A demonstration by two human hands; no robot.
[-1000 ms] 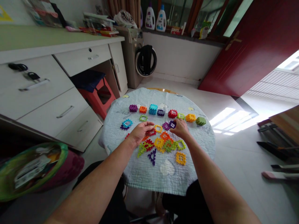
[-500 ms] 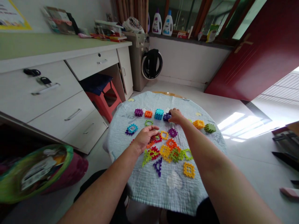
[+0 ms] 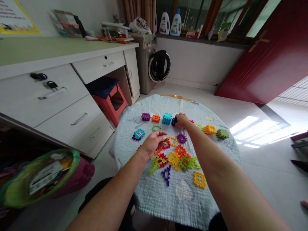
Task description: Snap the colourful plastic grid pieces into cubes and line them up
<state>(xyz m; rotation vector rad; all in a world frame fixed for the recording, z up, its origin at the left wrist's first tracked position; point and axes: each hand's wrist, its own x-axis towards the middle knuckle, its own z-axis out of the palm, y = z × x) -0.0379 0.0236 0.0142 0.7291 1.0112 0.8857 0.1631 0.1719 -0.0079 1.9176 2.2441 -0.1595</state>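
My right hand (image 3: 181,120) is closed over a dark purple block stack (image 3: 174,121) in the back row on the cloth-covered round table (image 3: 149,194). Left of it stand a light blue stack (image 3: 166,118), an orange stack (image 3: 156,118) and a purple stack (image 3: 145,116). My left hand (image 3: 154,143) hovers over the loose pieces, its fingers curled together; whether something small is between them is hidden. In front lie a purple triangle (image 3: 166,175), a yellow square (image 3: 199,179), a purple square (image 3: 182,138) and several overlapping pieces.
Yellow (image 3: 209,129) and green stacks (image 3: 222,134) stand at the table's right. A blue window piece (image 3: 139,133) lies left. Beyond are a red stool (image 3: 113,106), white drawers (image 3: 60,106), a washing machine (image 3: 146,64) and a bin (image 3: 40,179).
My right hand now covers more of the dark purple stack. The view has shifted slightly, and my left hand has stayed over the loose pieces.
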